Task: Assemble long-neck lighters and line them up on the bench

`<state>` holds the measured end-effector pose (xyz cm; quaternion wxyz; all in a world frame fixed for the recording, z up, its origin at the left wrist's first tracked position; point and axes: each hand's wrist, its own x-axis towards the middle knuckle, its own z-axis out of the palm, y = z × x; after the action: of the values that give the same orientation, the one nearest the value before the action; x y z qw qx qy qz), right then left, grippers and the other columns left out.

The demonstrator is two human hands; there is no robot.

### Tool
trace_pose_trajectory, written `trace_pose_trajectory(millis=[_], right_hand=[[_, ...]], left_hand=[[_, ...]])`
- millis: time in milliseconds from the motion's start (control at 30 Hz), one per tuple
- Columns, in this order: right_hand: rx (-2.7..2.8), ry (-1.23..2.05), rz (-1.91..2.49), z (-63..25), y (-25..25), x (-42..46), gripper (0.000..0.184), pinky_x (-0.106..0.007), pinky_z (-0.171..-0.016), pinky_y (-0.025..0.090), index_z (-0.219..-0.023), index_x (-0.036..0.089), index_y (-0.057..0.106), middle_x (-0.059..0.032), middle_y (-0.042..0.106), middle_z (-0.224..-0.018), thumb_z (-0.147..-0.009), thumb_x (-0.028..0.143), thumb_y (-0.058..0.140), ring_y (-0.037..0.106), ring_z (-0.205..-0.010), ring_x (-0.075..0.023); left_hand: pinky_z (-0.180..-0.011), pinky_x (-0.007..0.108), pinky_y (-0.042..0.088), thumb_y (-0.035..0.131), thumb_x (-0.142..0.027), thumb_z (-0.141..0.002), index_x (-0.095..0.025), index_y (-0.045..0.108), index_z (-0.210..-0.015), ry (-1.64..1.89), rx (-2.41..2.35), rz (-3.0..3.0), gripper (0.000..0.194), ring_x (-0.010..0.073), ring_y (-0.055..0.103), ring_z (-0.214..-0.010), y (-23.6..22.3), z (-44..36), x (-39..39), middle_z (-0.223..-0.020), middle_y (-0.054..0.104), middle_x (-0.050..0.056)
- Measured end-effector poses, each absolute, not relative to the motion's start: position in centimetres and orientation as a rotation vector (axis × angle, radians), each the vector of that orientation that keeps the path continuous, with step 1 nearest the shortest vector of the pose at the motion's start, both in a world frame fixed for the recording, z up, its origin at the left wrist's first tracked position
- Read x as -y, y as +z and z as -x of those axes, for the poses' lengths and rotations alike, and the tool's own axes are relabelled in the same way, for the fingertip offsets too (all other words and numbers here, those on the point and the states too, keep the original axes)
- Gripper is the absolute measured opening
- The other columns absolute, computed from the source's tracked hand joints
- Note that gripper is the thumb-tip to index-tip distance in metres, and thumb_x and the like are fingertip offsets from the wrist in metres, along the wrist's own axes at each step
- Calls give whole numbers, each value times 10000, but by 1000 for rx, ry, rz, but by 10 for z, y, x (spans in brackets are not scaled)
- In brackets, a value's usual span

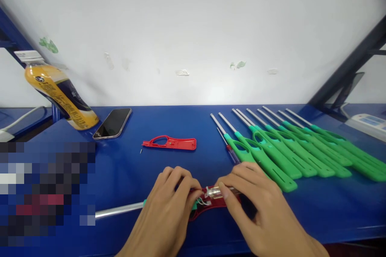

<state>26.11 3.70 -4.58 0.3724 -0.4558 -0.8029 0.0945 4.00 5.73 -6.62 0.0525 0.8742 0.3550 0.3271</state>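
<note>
An opened red gas lighter [208,211] lies in front of me, its long metal tube [120,211] pointing left. My left hand [169,204] is closed around its front part, fingertips by a green inner piece and white wires. My right hand [255,202] grips a clear fuel tank [214,192] with a metal end, lying in or just over the red shell; its palm hides the handle's far end. Beyond my hands lies the other red shell half [185,143], inner side up. A tiny metal pin or screw [140,151] is beside its narrow end.
Several green gas lighters [279,158] lie in a row at the right, with a slim screwdriver [231,153] beside the leftmost. A phone [113,123] and a yellow drink bottle [63,92] are at the back left. A white wall [193,28] closes off the blue table [157,122].
</note>
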Motion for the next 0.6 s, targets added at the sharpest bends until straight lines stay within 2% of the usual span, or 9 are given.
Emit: trace_pose_trajectory(millis=[333,600], right_hand=[[2053,226,1145,-260,-43,-38,201,-358,-800,460,-923,230,652,12,672,-824,-1049,130,531,587,-761,-172],[2064,217,1115,-260,-41,-39,211,-360,-803,466,-905,225,648,11,657,-799,-1043,120,528,597,-726,-164]], left_hand=[[-775,360,438,479,-50,-1083,-236,535,-1039,1032,-1087,-2638,199,194,541,-848,-65,-42,-58,-991,648,-20],[-774,371,450,481,-83,-1092,-228,541,-1037,1039,-1141,-2604,166,195,551,-830,-67,-42,-57,-984,608,4]])
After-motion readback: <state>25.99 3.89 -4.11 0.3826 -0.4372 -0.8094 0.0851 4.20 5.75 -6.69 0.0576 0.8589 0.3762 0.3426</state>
